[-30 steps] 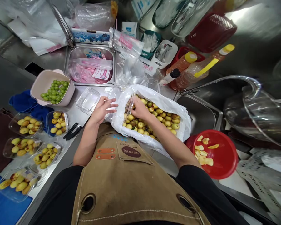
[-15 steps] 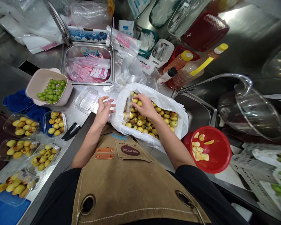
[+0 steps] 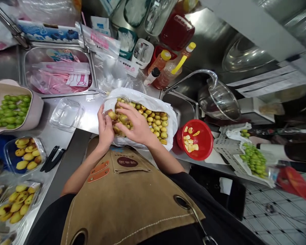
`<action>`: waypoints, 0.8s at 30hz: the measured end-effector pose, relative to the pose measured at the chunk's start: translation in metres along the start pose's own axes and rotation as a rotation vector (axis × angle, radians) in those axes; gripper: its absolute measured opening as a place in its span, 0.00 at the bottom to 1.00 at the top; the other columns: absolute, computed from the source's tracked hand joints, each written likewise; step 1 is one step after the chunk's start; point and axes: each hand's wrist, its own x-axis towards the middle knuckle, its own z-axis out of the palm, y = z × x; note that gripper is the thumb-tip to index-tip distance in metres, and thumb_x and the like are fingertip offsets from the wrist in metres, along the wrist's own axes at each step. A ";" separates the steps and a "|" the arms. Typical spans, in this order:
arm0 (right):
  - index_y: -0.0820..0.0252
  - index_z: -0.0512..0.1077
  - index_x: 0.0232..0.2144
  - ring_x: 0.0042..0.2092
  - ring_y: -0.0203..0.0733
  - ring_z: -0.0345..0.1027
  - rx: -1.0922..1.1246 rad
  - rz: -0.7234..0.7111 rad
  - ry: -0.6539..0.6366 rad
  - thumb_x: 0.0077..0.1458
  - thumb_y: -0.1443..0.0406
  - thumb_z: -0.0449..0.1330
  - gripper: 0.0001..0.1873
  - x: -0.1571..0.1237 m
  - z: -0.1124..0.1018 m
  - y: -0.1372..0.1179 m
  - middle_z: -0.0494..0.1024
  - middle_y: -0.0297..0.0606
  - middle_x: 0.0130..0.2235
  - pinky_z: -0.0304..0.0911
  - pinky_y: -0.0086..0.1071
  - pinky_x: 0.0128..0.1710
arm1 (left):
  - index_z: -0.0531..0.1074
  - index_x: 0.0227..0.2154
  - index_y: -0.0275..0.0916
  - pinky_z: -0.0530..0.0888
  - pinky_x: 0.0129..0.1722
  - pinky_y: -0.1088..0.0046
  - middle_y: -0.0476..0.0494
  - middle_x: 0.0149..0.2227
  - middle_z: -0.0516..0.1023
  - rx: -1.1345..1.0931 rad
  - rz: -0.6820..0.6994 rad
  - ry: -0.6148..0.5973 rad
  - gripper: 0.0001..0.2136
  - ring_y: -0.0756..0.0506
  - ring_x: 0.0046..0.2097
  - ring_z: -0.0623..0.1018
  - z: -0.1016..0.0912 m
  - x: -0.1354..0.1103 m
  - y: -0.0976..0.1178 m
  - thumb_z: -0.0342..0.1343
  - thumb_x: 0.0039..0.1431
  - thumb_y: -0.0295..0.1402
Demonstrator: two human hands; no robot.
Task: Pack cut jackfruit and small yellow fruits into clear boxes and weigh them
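My left hand (image 3: 106, 131) is cupped round the left side of a clear plastic container (image 3: 107, 101), its thumb toward me. Small yellow-brown jujubes (image 3: 112, 115) show through the container. My right hand (image 3: 137, 126) reaches over the container from the right, fingers spread above the fruit; whether its fingertips touch any is unclear. Behind and right of the hands, a white plastic bag (image 3: 172, 119) lies open, filled with more jujubes (image 3: 158, 122). To the left, some empty clear containers (image 3: 66, 113) sit nested on the steel counter.
At left are a pink basin (image 3: 37, 112) of green grapes, filled fruit boxes (image 3: 27, 154) and a black clip-like tool (image 3: 52, 159). A sink (image 3: 58, 92) holds pink packets. Right of the bag stand a second sink (image 3: 180, 105) and a red bowl (image 3: 206, 137) with peel pieces.
The view has swung to the right. My right hand has come from the fruit in the bag to over the container beside my left hand. Jujubes now show in the container.
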 end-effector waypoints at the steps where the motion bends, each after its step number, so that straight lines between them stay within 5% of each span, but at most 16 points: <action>1: 0.53 0.75 0.59 0.67 0.55 0.75 0.006 0.032 0.069 0.74 0.56 0.60 0.16 -0.008 -0.009 0.006 0.79 0.47 0.66 0.77 0.52 0.63 | 0.60 0.75 0.56 0.80 0.63 0.56 0.36 0.67 0.73 0.018 0.014 0.009 0.32 0.39 0.61 0.80 0.000 0.000 -0.001 0.50 0.76 0.61; 5: 0.54 0.76 0.49 0.49 0.53 0.80 -0.088 0.291 0.299 0.76 0.54 0.55 0.14 -0.042 -0.038 0.051 0.84 0.46 0.48 0.79 0.47 0.44 | 0.60 0.75 0.55 0.80 0.63 0.55 0.34 0.68 0.71 0.025 0.057 0.006 0.32 0.39 0.59 0.82 0.001 0.000 -0.004 0.48 0.76 0.62; 8: 0.56 0.76 0.51 0.51 0.56 0.78 -0.173 0.391 0.040 0.73 0.52 0.58 0.17 -0.066 -0.037 0.084 0.83 0.49 0.50 0.77 0.54 0.53 | 0.61 0.74 0.55 0.78 0.65 0.55 0.35 0.66 0.72 0.010 0.085 0.005 0.31 0.39 0.58 0.82 0.002 0.001 -0.008 0.49 0.76 0.61; 12: 0.57 0.72 0.64 0.68 0.69 0.64 -0.236 0.372 -0.319 0.68 0.48 0.64 0.30 -0.088 -0.007 0.098 0.73 0.58 0.66 0.65 0.69 0.69 | 0.61 0.73 0.54 0.77 0.65 0.55 0.35 0.65 0.73 0.011 0.124 0.029 0.31 0.41 0.54 0.82 0.002 0.003 -0.013 0.48 0.76 0.61; 17: 0.61 0.71 0.67 0.70 0.70 0.59 -0.284 0.311 -0.458 0.72 0.51 0.61 0.29 -0.087 0.021 0.096 0.68 0.60 0.69 0.63 0.70 0.69 | 0.62 0.72 0.52 0.78 0.63 0.57 0.35 0.65 0.73 0.023 0.103 0.031 0.32 0.41 0.54 0.82 0.003 0.004 -0.013 0.50 0.75 0.63; 24: 0.63 0.73 0.62 0.64 0.72 0.64 -0.319 0.324 -0.558 0.70 0.41 0.61 0.35 -0.083 0.019 0.103 0.66 0.63 0.67 0.70 0.69 0.62 | 0.61 0.72 0.53 0.79 0.63 0.56 0.35 0.65 0.73 0.017 0.039 0.012 0.32 0.40 0.56 0.83 0.001 0.003 -0.011 0.49 0.74 0.64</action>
